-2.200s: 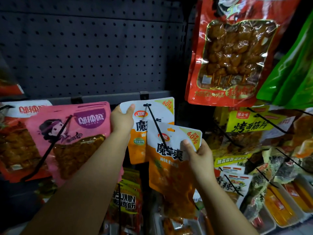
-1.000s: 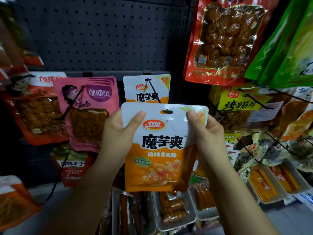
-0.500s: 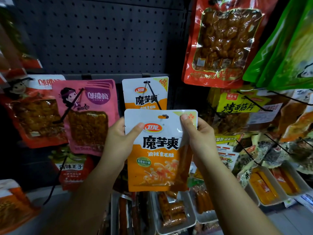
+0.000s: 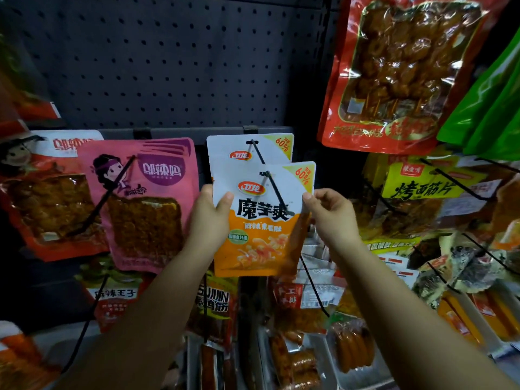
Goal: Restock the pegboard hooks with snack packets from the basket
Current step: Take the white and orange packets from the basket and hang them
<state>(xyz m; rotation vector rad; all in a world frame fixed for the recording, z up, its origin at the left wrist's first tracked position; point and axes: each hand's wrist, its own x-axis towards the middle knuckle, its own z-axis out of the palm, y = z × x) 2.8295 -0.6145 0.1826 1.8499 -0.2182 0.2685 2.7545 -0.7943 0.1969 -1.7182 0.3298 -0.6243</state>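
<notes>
A white and orange snack packet [image 4: 261,220] hangs in front of me with a black hook [image 4: 277,192] running through its hang hole. My left hand [image 4: 209,220] pinches its left edge, thumb on the front. My right hand [image 4: 329,212] pinches its right edge. Behind it a second identical packet [image 4: 250,149] hangs further back on the same hook. The dark pegboard [image 4: 168,66] rises above. No basket is in view.
A pink packet [image 4: 146,198] and a red one [image 4: 47,198] hang to the left. A big red skewer packet [image 4: 394,74], a green bag [image 4: 489,108] and yellow packets [image 4: 416,190] hang at the right. White trays of sausages [image 4: 351,353] lie below.
The packet I hold with both hands has gone up and back onto the hook, whose tip now passes through its hang hole. My view has moved closer to the board.
</notes>
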